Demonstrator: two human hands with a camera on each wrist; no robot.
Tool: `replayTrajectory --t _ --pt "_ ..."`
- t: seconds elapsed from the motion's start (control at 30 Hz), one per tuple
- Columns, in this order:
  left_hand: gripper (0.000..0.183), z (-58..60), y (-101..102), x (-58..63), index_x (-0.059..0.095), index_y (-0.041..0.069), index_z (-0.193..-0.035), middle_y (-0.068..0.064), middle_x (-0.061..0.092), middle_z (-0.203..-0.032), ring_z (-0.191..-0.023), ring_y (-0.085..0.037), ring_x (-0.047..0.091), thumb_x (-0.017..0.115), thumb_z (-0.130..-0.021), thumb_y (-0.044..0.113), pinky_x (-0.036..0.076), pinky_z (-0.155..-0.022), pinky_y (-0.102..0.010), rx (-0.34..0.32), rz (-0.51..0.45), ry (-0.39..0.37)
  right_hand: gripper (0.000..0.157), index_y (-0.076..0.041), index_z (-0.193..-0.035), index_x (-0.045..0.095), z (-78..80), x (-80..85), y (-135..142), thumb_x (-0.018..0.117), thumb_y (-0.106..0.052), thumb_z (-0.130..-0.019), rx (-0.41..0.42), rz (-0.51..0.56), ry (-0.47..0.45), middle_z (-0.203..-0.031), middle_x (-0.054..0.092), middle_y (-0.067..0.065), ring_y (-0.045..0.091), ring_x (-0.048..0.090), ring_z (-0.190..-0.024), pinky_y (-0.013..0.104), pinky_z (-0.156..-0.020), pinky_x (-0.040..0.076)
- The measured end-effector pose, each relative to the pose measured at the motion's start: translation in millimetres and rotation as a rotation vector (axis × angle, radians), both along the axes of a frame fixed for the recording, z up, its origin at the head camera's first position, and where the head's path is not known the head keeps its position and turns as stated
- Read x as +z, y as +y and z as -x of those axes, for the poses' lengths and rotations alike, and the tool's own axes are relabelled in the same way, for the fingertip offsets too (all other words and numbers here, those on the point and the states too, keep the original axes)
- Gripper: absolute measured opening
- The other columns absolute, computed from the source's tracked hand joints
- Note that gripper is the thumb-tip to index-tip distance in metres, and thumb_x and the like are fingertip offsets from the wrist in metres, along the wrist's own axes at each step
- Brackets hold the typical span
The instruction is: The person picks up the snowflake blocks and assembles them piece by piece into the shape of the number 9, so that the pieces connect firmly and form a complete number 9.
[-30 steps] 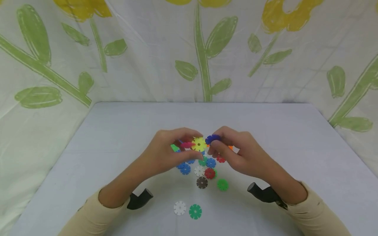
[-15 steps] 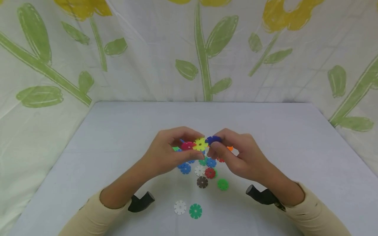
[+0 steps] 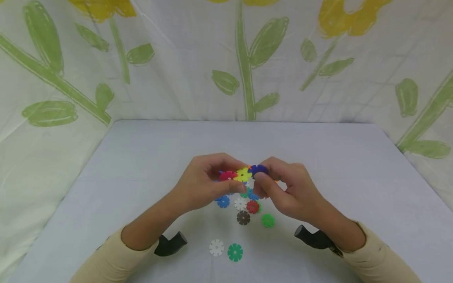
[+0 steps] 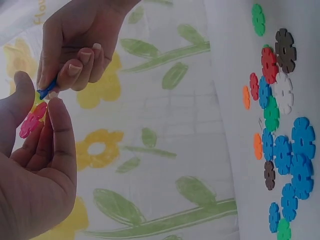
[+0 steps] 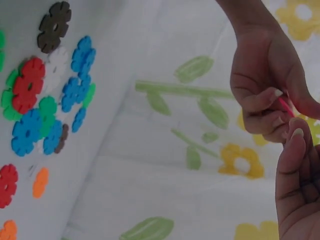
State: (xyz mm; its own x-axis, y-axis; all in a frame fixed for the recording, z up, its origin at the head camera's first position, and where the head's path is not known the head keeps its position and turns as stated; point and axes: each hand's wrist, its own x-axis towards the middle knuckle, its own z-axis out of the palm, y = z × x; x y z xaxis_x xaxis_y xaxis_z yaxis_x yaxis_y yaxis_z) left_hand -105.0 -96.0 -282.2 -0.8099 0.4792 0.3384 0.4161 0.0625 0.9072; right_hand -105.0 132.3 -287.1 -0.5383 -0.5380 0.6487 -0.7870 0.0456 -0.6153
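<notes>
Above the table, my left hand (image 3: pixel 203 177) holds a pink notched disc (image 3: pixel 226 175) and a yellow notched disc (image 3: pixel 243 175) joined to it, between thumb and fingers. My right hand (image 3: pixel 288 186) pinches a dark blue notched disc (image 3: pixel 258 169) by thumb and forefinger. The blue disc's left edge is right at the yellow one's rim. In the left wrist view, the blue disc (image 4: pixel 47 89) shows edge-on near the pink disc (image 4: pixel 33 120). The right wrist view shows the yellow disc (image 5: pixel 315 129) partly hidden by fingers.
Below the hands, loose notched discs lie on the white table (image 3: pixel 141 157): several blue (image 4: pixel 302 175), red (image 3: pixel 253 206), brown (image 3: pixel 243 217), green (image 3: pixel 267 220), orange (image 5: pixel 40 182). Nearer the front lie a white disc (image 3: pixel 216 247) and a green disc (image 3: pixel 235 252). A flower-print cloth (image 3: pixel 184 59) hangs behind.
The pink disc has tilted from nearly edge-on to show its face. The yellow and blue discs have shifted slightly right and down, and the blue one has come closer over the yellow rim.
</notes>
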Motion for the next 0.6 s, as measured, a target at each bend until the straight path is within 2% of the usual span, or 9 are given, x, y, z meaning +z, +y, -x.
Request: replayTrajectory --t 0.2,0.33,0.47,0.6 --pt "0.029 -0.4 -2 -0.5 0.073 0.006 -0.111 0.001 0.073 -0.100 -0.082 -0.018 0.068 0.082 -0.083 0.005 0.059 -0.070 -0.035 0.038 0.024 0.016 0.010 -0.005 -0.093 0.057 0.1 -9.2 -6 0.056 -0.008 -0.103 0.030 0.016 -0.036 -0.073 0.062 -0.002 0.009 0.059 -0.060 0.025 -0.054 0.054" --pt "0.024 0.8 -3 0.6 0.074 0.008 -0.108 0.002 0.073 -0.096 -0.078 -0.018 0.066 0.081 -0.085 0.008 0.057 -0.065 -0.036 0.042 0.024 0.044 0.011 -0.005 -0.092 0.056 1.7 -11.6 -8 0.055 -0.008 -0.103 0.066 0.029 -0.059 -0.073 0.064 0.000 0.009 0.060 -0.060 0.026 -0.053 0.055" --pt "0.021 1.5 -2 2.6 0.073 0.010 -0.109 0.003 0.072 -0.096 -0.078 -0.018 0.067 0.078 -0.088 0.012 0.059 -0.067 -0.038 0.028 0.015 0.025 0.012 -0.004 -0.093 0.058 4.3 -9.2 -6 0.057 -0.011 -0.103 0.063 0.034 -0.073 -0.074 0.067 0.001 0.012 0.065 -0.062 0.029 -0.056 0.057" --pt "0.020 2.8 -1 1.4 0.073 0.013 -0.110 0.005 0.071 -0.100 -0.086 -0.016 0.067 0.075 -0.090 0.014 0.058 -0.073 -0.038 0.017 0.057 0.012 0.018 -0.003 -0.097 0.060 7.9 -5.0 -1 0.061 -0.020 -0.102 0.027 0.041 -0.053 -0.078 0.068 0.002 0.014 0.066 -0.063 0.028 -0.057 0.057"
